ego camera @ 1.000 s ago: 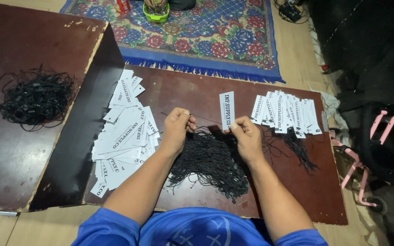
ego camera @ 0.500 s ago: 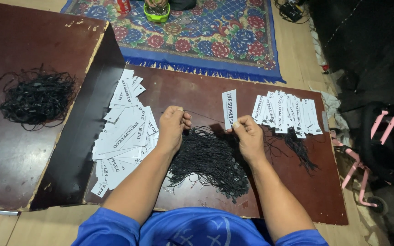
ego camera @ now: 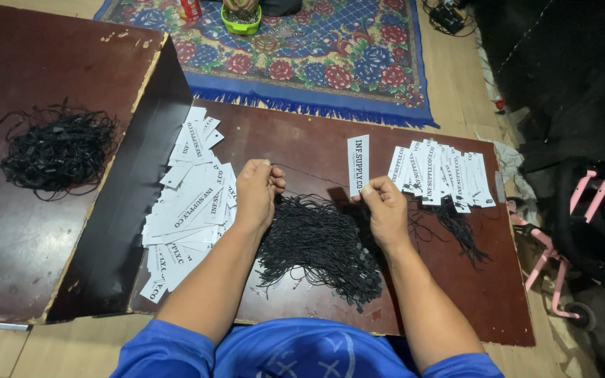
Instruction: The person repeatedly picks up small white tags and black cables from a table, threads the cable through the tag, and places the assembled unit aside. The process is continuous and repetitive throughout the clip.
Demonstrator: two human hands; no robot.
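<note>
White tag (ego camera: 358,164) stands upright over the dark brown tabletop (ego camera: 302,140), right hand (ego camera: 385,207) pinching its lower end between thumb and fingers, just left of the fanned row of tags (ego camera: 442,175). Left hand (ego camera: 257,192) has fingertips pressed together on a thin black string (ego camera: 313,175) that runs taut across to the tag, above the loose pile of black strings (ego camera: 320,245) and right of the heap of tags (ego camera: 190,203). My read: keep the tag steady and the string taut and clear of the pile, so only one strand feeds.
</note>
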